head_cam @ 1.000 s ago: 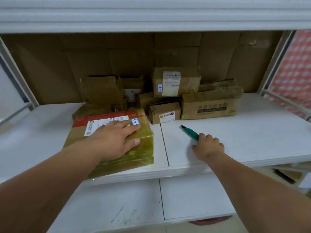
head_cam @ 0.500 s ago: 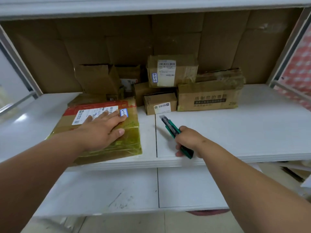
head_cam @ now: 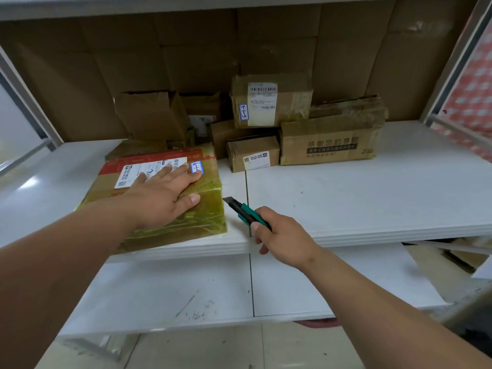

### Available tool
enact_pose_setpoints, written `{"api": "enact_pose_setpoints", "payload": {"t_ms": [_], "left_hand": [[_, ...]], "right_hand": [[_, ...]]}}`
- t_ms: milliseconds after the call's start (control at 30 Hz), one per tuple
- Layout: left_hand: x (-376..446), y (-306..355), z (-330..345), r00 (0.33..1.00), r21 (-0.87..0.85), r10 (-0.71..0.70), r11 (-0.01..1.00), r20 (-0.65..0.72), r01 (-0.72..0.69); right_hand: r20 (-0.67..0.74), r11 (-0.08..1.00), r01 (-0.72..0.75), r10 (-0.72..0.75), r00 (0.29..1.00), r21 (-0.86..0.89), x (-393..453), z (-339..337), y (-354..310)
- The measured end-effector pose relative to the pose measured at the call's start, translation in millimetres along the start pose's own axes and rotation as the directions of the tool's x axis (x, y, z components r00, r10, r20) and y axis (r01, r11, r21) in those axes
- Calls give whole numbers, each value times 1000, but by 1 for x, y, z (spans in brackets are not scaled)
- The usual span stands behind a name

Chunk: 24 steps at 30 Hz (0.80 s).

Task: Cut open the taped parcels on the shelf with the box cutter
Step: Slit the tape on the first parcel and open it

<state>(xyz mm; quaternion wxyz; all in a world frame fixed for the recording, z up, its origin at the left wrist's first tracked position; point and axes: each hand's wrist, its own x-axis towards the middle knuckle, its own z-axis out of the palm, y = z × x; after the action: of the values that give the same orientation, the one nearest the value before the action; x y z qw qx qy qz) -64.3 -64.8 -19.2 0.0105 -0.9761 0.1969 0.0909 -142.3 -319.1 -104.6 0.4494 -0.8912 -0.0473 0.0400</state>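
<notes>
We steadied the taped parcel and held the cutter beside it.

Our left hand (head_cam: 162,198) lay flat, fingers straight, on the taped parcel (head_cam: 170,198) at the shelf (head_cam: 372,203) front; our right hand (head_cam: 282,235) gripped the box cutter (head_cam: 246,211), blade just beside the parcel's right edge.

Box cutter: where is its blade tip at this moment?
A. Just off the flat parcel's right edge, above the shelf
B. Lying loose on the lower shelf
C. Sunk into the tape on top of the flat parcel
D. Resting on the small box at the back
A: the box cutter, gripped by the right hand, points its tip at the right edge of the flat parcel, which the left hand presses flat.
</notes>
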Motion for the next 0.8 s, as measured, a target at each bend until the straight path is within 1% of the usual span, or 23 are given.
{"api": "enact_pose_setpoints", "payload": {"t_ms": [133,267,367,500,700,800], "left_hand": [[0,-1,1,1000,-1,6,1000,-13,-6],[2,-1,2,1000,5,14,1000,-15,-14],[1,-2,2,1000,5,21,1000,-23,-21],[1,-3,3,999,11,34,999,-32,-34],[2,-4,4,999,11,32,999,-33,-31],[2,-4,4,999,3,29,1000,-30,-29]], "right_hand": [[-25,1000,7,-6,1000,17,3,4,-3],[-79,999,11,-8,997,41,9,3,-3],[-54,999,21,-19,998,32,13,2,-5],[-49,997,26,-23,999,69,16,2,-7],[-54,997,71,-70,996,27,20,-4,-14],[-33,996,84,-84,996,-16,25,-7,-17]]}}
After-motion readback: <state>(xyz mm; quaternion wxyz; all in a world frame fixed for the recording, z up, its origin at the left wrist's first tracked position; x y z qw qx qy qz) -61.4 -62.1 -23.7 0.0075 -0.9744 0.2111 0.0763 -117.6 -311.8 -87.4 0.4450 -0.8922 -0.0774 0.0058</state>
